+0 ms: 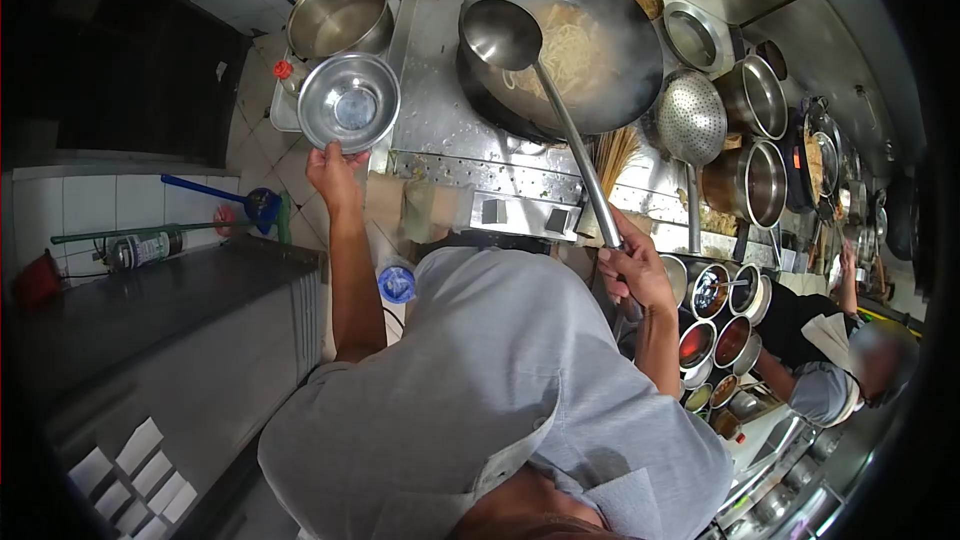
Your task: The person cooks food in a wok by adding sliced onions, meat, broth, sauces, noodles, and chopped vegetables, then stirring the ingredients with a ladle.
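My left hand (337,176) grips the near rim of a shiny metal bowl (350,103), held out to the left of the stove; no food shows in it. In my right hand (637,265) is the handle of a long ladle (503,34), its round head over the left part of a large wok (631,90). Pale noodles (572,48) lie in steaming liquid inside the wok. The ladle's head is above the noodles' left side, and whether it touches the wok cannot be made out.
A deep steel pot (340,15) stands behind the bowl. Right of the wok are a perforated skimmer (691,118), a bamboo brush (617,152) and stacked pots (765,183). Several sauce containers (697,344) sit near my right elbow. Another person (822,387) works at far right.
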The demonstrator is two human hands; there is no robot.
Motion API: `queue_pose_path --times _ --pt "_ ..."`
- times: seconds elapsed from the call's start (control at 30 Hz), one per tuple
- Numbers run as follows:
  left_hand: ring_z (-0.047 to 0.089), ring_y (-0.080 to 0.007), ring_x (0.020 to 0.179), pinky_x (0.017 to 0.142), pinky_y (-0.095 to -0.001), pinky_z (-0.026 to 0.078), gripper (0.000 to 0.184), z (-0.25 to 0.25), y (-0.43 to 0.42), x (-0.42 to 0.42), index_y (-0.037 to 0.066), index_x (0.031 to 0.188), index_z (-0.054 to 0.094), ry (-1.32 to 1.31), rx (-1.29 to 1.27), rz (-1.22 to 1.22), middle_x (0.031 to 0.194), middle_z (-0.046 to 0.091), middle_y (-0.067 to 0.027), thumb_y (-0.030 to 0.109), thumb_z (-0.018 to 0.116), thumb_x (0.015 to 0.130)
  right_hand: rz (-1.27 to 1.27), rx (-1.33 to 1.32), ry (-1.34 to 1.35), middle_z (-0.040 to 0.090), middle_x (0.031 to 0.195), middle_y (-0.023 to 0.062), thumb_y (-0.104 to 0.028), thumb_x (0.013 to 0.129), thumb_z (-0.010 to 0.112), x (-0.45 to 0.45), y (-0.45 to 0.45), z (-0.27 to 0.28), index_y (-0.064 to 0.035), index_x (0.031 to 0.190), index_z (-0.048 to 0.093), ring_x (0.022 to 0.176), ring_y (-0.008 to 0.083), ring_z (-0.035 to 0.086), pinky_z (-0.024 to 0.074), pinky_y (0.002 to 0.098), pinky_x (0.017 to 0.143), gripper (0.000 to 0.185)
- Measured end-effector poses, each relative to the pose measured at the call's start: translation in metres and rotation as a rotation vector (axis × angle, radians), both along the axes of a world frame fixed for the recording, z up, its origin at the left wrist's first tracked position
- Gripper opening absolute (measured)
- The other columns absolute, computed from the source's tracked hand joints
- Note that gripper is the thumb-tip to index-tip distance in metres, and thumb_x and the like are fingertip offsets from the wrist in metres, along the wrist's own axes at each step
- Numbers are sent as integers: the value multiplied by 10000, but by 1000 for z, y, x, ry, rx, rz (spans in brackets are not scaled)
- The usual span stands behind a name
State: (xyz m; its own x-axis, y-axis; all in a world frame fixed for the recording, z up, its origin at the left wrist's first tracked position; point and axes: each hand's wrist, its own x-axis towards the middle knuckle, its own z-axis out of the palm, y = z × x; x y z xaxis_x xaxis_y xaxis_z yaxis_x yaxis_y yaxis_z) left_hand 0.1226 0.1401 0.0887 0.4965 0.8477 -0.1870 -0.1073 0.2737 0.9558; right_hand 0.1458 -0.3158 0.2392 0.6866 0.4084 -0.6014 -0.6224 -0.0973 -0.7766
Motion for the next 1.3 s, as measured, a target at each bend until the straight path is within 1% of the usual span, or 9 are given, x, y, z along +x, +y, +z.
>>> queue_pose_path --times 0.07,0.2,0.37,0.6,0.63,0.73,0.93,1.17,1.3 --pt "700 -207 700 571 -332 630 146 -7 0 -2 -46 1073 578 1 -9 -3 946 682 -149 55 545 972 -48 174 122 463 671 -6 41 918 611 0 -12 -5 -78 1595 331 433 62 387 336 224 388 742" --pt "699 -199 709 572 -328 627 152 -5 -3 -4 -27 1093 584 -5 -37 22 944 685 -132 60 543 975 -33 26 40 461 655 -3 7 926 620 -2 -3 -10 -69 1592 332 434 69 397 351 219 386 729" --pt "700 -192 719 585 -320 620 151 -3 -4 -8 -13 1090 589 14 -36 39 953 686 -127 78 540 981 -58 -46 -62 480 660 -15 22 939 563 14 9 -27 -82 1611 280 439 67 422 381 247 392 737" --pt "696 -191 697 588 -316 615 122 -8 -7 -8 -9 1047 586 47 -37 39 921 689 -126 88 553 981 -65 15 -53 454 626 -29 17 933 570 31 35 -37 -66 1580 336 430 69 409 373 243 403 693" --pt "696 -191 697 588 -316 615 122 -8 -9 -8 -9 1047 586 47 -39 38 921 689 -126 88 553 981 -43 2 -70 471 655 -22 0 939 587 34 36 -48 -94 1589 320 429 69 422 388 252 392 709" --pt "694 -193 685 579 -316 611 115 -8 -9 -9 -9 1036 587 24 -35 41 906 691 -124 88 558 980 -54 -26 -79 478 660 -20 11 937 579 36 44 -54 -100 1579 342 426 63 426 385 247 386 694" --pt "696 -196 679 564 -323 614 100 -10 -7 -13 -6 1019 588 3 -36 18 911 696 -132 78 554 976 -96 4 -19 486 668 -9 20 943 560 39 45 -50 -97 1562 377 421 65 429 384 241 380 656" --pt "693 -190 678 559 -316 616 81 -6 -12 -11 -2 993 586 2 -37 19 910 691 -131 68 553 971 -97 28 25 480 673 -6 12 959 548 33 39 -38 -106 1571 357 417 65 418 382 238 378 652" --pt "692 -193 677 556 -321 617 75 -9 -11 -8 -1 989 580 5 -57 13 902 686 -135 67 559 969 -103 53 79 482 687 -10 41 940 548 28 38 -33 -92 1545 397 436 65 426 396 239 408 638"
